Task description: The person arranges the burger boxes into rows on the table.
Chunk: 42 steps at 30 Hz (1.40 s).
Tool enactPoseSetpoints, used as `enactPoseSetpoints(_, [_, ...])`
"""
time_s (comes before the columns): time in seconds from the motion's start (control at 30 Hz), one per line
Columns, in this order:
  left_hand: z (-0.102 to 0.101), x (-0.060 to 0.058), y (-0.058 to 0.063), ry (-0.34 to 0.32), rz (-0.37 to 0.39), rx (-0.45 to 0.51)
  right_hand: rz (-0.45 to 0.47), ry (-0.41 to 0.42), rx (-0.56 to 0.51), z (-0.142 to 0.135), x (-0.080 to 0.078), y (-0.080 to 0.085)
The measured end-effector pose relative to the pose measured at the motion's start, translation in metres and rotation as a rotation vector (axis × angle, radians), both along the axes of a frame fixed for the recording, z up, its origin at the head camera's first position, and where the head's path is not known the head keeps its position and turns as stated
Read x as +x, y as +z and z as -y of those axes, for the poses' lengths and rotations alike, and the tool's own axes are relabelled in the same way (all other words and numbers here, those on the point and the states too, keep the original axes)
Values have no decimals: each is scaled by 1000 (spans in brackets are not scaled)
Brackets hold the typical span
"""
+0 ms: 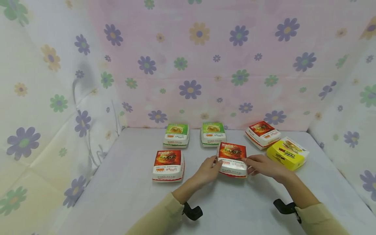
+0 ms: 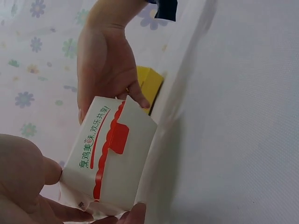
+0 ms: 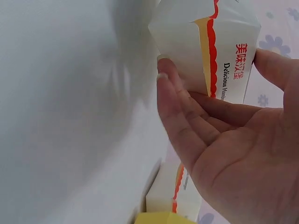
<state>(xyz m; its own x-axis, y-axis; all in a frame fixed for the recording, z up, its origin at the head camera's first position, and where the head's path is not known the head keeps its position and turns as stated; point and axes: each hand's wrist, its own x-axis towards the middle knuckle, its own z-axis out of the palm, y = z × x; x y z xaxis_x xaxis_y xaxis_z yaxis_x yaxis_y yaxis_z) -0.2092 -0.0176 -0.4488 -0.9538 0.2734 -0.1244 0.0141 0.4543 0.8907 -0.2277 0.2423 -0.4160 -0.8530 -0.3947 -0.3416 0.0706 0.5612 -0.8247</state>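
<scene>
A red-and-white burger box (image 1: pixel 232 155) is held between both hands, raised a little above the white table (image 1: pixel 129 195). The left hand (image 1: pixel 208 171) grips its left side, thumb near the lid's edge and fingers underneath in the left wrist view. On the opposite side the right hand (image 1: pixel 265 167) pinches it, with the thumb on the lid and fingertips (image 3: pixel 168 93) against the lower half. The front tab (image 2: pixel 119 138) of the box looks closed. Nearest to the right hand stands a yellow burger box (image 1: pixel 288 153). Another red-and-white burger box (image 1: pixel 167 166) sits to the left.
Two green-and-white burger boxes (image 1: pixel 176 135) (image 1: pixel 213 134) stand in the back row. At the back right, a third red-and-white burger box (image 1: pixel 262 134) sits turned, close behind the yellow one. Flower-patterned cloth (image 1: pixel 164 65) closes off the table's back and sides.
</scene>
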Motion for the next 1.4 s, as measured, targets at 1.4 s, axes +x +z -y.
enactPoseSetpoints(1.4, [51,23,-8,64,24,-34,65,79,-49,52,-14,-24])
